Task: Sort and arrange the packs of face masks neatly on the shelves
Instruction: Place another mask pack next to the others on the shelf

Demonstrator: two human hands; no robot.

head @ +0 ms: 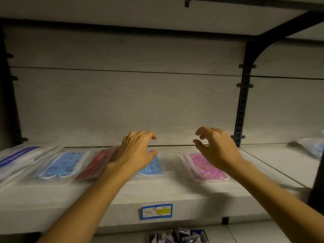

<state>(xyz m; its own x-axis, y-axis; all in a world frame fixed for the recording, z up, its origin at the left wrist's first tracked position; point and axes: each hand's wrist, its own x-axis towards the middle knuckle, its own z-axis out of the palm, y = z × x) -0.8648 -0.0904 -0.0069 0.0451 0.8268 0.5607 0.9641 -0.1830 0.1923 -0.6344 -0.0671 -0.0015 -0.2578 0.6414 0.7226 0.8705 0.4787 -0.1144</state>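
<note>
Several packs of face masks lie in a row on a pale wooden shelf [175,192]. From the left: a white and blue pack [14,159], a blue patterned pack [64,164], a red pack [95,166], a plain blue pack [151,166] and a pink patterned pack [206,166]. My left hand [137,149] hovers over the plain blue pack and the red pack's right end, fingers spread, thumb near the blue pack. My right hand [216,146] hangs over the pink pack's far end, fingers curled apart, holding nothing.
A price label [156,211] sits on the shelf's front edge. A black bracket upright [242,106] divides this bay from the right one, where another blue and white pack [313,148] lies. A box of small items [178,236] shows below. Another shelf hangs overhead.
</note>
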